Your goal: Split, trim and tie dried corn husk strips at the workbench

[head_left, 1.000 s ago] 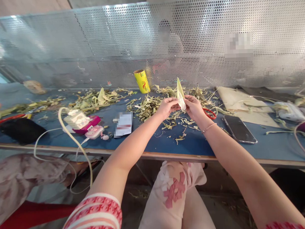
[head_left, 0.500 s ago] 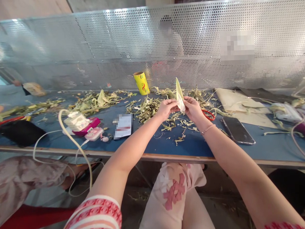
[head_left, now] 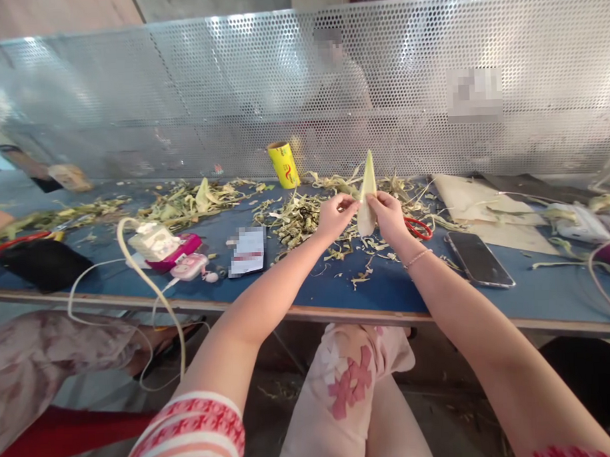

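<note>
A pale green, pointed leaf (head_left: 367, 186) stands upright above the table, its tip up and its rounder, whitish base down. My right hand (head_left: 388, 215) pinches it by the right side, with thumb and fingers closed. At its left edge, the pinched fingertips of my left hand (head_left: 335, 213) touch the leaf; how much of it they grip is hard to make out. Below and behind both hands lies a loose heap of dry leaf scraps (head_left: 297, 219). Red scissor handles (head_left: 419, 228) show beside my right hand.
A yellow tube (head_left: 283, 166) stands before a perforated metal screen (head_left: 230, 98). Two phones (head_left: 479, 259) (head_left: 247, 252), a pink-and-white charger (head_left: 170, 250) with cables and a cardboard sheet (head_left: 489, 209) lie on the blue table (head_left: 307, 288). Someone sits behind the screen; another person's arm is at far left.
The leaf has turned and shifted a little right, showing its full length instead of a bunched white lower part. My left fingers have moved to its left edge.
</note>
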{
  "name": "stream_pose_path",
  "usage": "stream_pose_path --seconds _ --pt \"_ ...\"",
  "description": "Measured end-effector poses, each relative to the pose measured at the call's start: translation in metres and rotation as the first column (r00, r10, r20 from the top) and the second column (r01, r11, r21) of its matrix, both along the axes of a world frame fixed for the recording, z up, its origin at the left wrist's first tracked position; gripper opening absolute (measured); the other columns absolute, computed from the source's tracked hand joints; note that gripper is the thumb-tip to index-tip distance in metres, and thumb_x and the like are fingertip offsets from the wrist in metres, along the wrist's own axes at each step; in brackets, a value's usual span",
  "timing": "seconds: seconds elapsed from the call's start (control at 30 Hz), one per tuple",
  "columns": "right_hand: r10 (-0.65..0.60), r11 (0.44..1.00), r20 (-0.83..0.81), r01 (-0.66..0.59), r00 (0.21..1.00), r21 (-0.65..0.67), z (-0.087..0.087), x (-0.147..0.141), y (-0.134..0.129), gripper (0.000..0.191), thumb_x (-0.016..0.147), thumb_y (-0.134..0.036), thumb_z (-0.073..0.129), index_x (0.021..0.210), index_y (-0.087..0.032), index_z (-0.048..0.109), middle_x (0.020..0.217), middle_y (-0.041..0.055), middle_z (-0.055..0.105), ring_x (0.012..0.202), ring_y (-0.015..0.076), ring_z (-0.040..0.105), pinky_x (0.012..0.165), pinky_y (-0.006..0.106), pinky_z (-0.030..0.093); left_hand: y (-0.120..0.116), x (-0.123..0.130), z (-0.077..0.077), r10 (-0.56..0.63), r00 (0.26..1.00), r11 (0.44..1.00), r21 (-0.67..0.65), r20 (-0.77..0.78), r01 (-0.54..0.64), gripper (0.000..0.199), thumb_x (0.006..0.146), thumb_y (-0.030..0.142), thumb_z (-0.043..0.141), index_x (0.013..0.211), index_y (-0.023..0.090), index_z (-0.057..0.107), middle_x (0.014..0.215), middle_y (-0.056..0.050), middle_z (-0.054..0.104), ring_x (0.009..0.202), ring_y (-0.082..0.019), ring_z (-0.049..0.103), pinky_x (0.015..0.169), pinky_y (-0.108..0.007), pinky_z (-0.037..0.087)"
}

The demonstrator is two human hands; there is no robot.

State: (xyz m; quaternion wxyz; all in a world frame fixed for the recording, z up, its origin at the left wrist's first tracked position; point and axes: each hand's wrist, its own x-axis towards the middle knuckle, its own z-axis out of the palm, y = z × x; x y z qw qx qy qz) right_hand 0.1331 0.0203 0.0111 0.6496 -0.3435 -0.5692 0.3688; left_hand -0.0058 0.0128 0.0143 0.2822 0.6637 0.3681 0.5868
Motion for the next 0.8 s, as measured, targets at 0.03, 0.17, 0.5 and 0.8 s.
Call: stream_pose_path --seconds 0.03,0.17,0.5,0.8 --pt "0.001 1.000 0.043 -0.001 0.999 0.012 0.0000 -0.0007 -0.0013 0.031 0.071 -0.047 0.067 0.061 -0.019 0.056 0.056 -0.0047 0.045 0.053 0.0082 0.039 0.049 0.022 0.031 -0.0012 0.0001 0.0020 0.026 0.999 1.000 0.017 0.025 -0.026 0.016 0.075 0.032 0.066 0.077 0.017 0.061 0.074 -0.003 0.064 0.069 -0.012 0.058 0.066 -0.025 0.046" --pt "-0.018 0.998 0.209 0.004 0.978 0.064 0.0002 -0.0028 -0.0062 0.031 0.074 -0.043 0.064 0.057 -0.019 0.053 0.053 -0.0048 0.041 0.051 0.0081 0.035 0.048 0.023 0.027 -0.0070 0.0003 0.0090 0.083 0.995 0.995 0.056 0.051 -0.086 0.013 0.076 0.028 0.066 0.076 0.018 0.058 0.074 -0.002 0.061 0.072 -0.013 0.056 0.065 -0.024 0.043" --pt "-0.090 0.991 0.306 0.055 0.948 0.121 0.0001 -0.0028 -0.0082 0.038 0.079 -0.043 0.059 0.053 -0.019 0.043 0.050 -0.0051 0.034 0.051 0.0084 0.031 0.048 0.024 0.023 -0.0028 -0.0012 0.0043 0.109 0.994 0.988 0.104 0.018 -0.110 0.003 0.078 0.021 0.059 0.077 0.019 0.060 0.075 -0.002 0.063 0.068 -0.013 0.056 0.068 -0.025 0.044" --pt "-0.187 0.971 0.170 0.156 0.967 0.184 0.0020 0.0031 -0.0030 0.016 0.077 -0.038 0.063 0.078 -0.022 0.059 0.072 -0.0022 0.058 0.062 0.0106 0.049 0.058 0.024 0.038 -0.0080 0.0027 0.0064 0.030 0.995 0.998 0.060 -0.096 -0.024 0.004 0.070 0.014 0.062 0.069 0.018 0.060 0.065 0.000 0.060 0.062 -0.011 0.052 0.064 -0.024 0.042"
